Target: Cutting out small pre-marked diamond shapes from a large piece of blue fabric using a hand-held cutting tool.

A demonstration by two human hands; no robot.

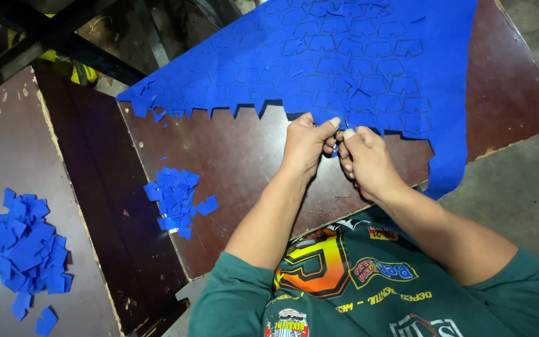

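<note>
1. Small blue piece [334, 151] btwn both hands, mostly hidden by fingers; shape/axis can't tell.
2. Left hand [305, 145] grip pressed together on it; right hand [364, 157] same, pinching at sheet edge.
3. Blue sheet [344, 56] w/ cut outlines on bench [238, 156], runs diagonally to upper right, top cut off.
4. Loose piles: centre [176, 200], left [26, 249].

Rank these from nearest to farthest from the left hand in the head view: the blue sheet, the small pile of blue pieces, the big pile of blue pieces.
1. Blue sheet: touching the left hand.
2. Small pile: on the board, to the hand's left.
3. Big pile: far left, on the other board.
</note>
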